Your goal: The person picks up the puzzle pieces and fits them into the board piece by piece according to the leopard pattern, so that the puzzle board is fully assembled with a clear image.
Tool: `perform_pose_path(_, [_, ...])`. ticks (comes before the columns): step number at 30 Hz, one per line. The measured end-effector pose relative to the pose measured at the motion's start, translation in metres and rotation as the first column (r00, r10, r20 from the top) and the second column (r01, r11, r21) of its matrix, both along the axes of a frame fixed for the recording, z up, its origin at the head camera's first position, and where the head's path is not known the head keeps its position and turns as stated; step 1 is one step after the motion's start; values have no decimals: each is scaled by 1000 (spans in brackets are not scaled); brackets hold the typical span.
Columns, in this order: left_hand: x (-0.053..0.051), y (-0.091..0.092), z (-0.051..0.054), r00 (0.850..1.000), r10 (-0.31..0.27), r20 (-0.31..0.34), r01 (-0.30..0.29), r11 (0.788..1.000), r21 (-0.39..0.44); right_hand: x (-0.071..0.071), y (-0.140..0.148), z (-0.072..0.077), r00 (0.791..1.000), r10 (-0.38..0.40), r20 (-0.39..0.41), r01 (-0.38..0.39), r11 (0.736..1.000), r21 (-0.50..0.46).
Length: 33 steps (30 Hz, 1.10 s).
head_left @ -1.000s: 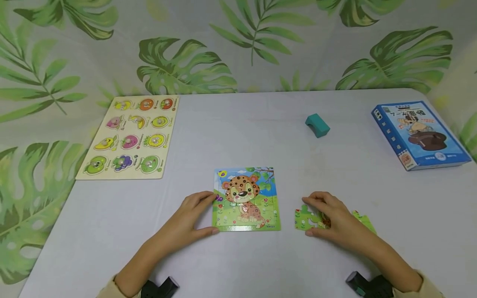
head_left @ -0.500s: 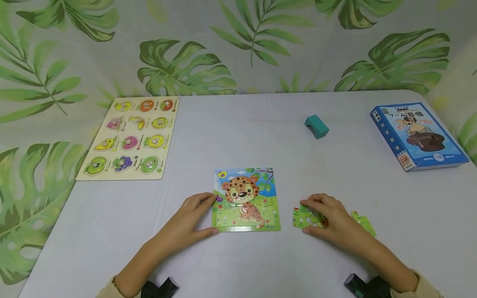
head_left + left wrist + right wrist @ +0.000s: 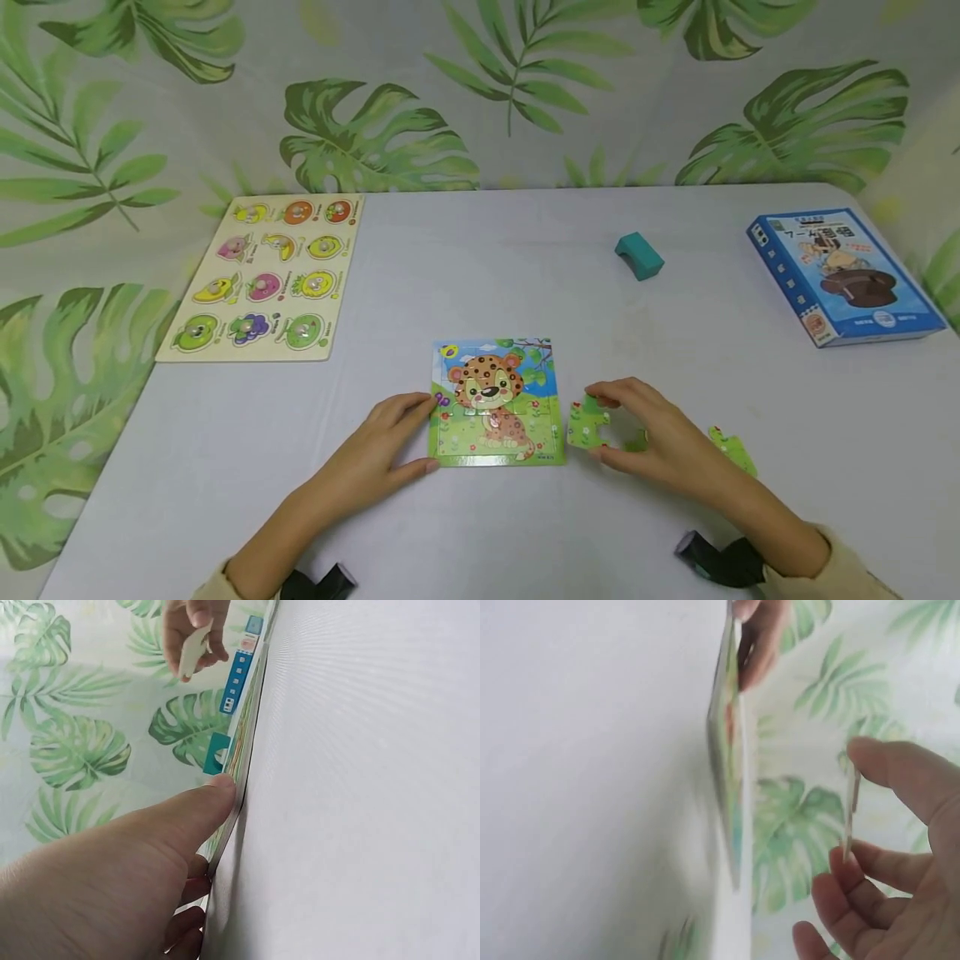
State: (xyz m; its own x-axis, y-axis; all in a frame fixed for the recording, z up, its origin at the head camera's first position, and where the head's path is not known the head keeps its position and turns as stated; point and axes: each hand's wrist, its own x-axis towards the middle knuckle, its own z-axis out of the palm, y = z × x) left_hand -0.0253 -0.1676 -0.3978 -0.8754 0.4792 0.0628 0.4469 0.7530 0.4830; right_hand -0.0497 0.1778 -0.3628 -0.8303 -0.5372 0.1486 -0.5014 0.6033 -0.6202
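Note:
My left hand [image 3: 390, 442] rests at the left edge of a square jigsaw puzzle [image 3: 495, 400] with a cartoon leopard on it. Its thumb touches the near left corner, and its fingers touch the edge farther up. To the right of the puzzle, my right hand [image 3: 652, 429] pinches a green puzzle piece [image 3: 587, 423] between thumb and fingers. Seen edge-on in the right wrist view, that thin piece [image 3: 850, 810] is held clear of the table. Part of another green piece [image 3: 636, 440] shows between the right hand's fingers, mostly hidden.
One more green piece [image 3: 733, 452] lies beside the right forearm. A fruit knob board [image 3: 258, 279] is at the back left. Farther back are a teal arch block [image 3: 640, 255] and, at the right, a blue box [image 3: 847, 275].
My right hand has moved left toward the puzzle, lifting the pinched piece from the table and exposing green beneath. My left hand has stayed at the puzzle's edge.

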Motion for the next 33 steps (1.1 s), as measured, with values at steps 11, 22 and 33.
perform_pose_path(11, [-2, -3, -3, 1000, -12, -26, 12, 1000, 14, -6, -72, -3, 991, 132, -2, -131, 981, -143])
perform_pose_path(22, [-5, -4, -6, 991, -80, -105, 78, 997, -21, -17, -111, -30, 979, 205, -15, -205, 979, 12])
perform_pose_path(33, [-5, -4, -6, 962, -185, -200, 176, 982, -60, -18, -119, -30, 979, 196, -62, -192, 979, 71])
